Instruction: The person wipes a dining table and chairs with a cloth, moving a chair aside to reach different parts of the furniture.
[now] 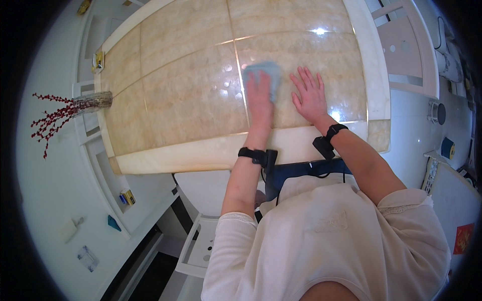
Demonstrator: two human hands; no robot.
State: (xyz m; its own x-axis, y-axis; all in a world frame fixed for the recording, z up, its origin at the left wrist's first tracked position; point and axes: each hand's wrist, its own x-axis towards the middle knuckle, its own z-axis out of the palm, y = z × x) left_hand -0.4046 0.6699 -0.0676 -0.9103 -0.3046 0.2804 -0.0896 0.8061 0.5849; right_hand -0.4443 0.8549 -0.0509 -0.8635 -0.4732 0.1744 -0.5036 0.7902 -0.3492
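Observation:
Under my left hand (260,99) lies a light blue cloth (276,77), pressed against the glossy tiled tabletop (188,94). The hand and cloth are somewhat blurred, and the fingers lie over the cloth. To the right, my right hand (310,94) rests palm down on the tabletop with its fingers apart and nothing in it. Each wrist wears a black strap with a small black device. Small wet-looking or reflective spots show on the tiles left of the cloth.
A vase (94,103) with red berry branches stands at the table's left end, near a yellow packet (98,62). White chairs stand at the right (406,49) and below the near edge (199,240). Small boxes (127,196) sit in a wall niche.

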